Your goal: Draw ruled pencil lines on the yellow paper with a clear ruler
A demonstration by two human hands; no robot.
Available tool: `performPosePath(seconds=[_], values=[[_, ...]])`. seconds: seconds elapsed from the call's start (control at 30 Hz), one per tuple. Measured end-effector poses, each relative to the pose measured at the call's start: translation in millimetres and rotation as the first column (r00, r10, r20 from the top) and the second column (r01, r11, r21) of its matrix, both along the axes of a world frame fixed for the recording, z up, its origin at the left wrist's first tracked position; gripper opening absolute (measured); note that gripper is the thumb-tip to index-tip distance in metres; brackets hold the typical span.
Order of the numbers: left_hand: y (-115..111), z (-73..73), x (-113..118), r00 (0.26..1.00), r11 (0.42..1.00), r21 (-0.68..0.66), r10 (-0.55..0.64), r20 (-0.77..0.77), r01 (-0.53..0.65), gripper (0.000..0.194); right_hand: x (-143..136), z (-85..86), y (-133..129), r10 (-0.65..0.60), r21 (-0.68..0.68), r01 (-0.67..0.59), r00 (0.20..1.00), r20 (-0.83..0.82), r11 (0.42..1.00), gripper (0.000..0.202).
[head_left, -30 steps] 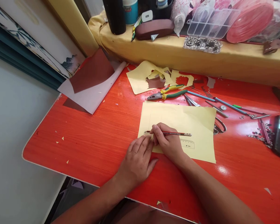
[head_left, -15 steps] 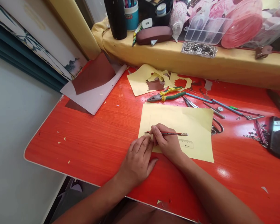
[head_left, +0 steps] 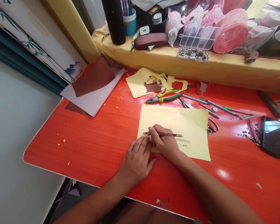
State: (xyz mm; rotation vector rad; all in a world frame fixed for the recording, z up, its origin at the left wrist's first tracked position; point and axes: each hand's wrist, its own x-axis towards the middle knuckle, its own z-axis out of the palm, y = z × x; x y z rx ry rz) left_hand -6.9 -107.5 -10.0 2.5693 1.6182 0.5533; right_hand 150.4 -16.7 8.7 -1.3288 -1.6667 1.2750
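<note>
A sheet of yellow paper (head_left: 172, 119) lies on the red table. My right hand (head_left: 164, 138) rests on it, closed around a dark red pencil (head_left: 170, 134) whose tip points left, near the paper's lower left part. My left hand (head_left: 138, 155) lies flat with its fingers stretched over the paper's lower left edge, the fingertips close to the pencil tip. A clear ruler (head_left: 183, 143) lies on the paper and shows to the right of my right hand; its left part is hidden under the hands.
Behind the paper lie pliers (head_left: 163, 97), cut yellow paper (head_left: 137, 82) and thin rods (head_left: 196, 99). Scissors (head_left: 212, 126) stick out at its right edge. Farther right are small metal rings and a phone (head_left: 273, 137). Brown and white sheets (head_left: 93, 79) lie at the back left.
The view has shifted slightly, so the things on the right appear farther left. Both hands keep nearly the same place on the paper, with the pencil still held.
</note>
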Motion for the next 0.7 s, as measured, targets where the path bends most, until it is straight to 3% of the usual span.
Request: performPosePath(seconds=[0.7], values=[[0.3, 1.7, 0.4, 0.999, 1.0, 0.006, -0.008, -0.034, 0.008, 0.053, 32.6, 13.0, -3.6, -0.011, -0.014, 0.012, 0.996, 0.084, 1.0, 0.043]])
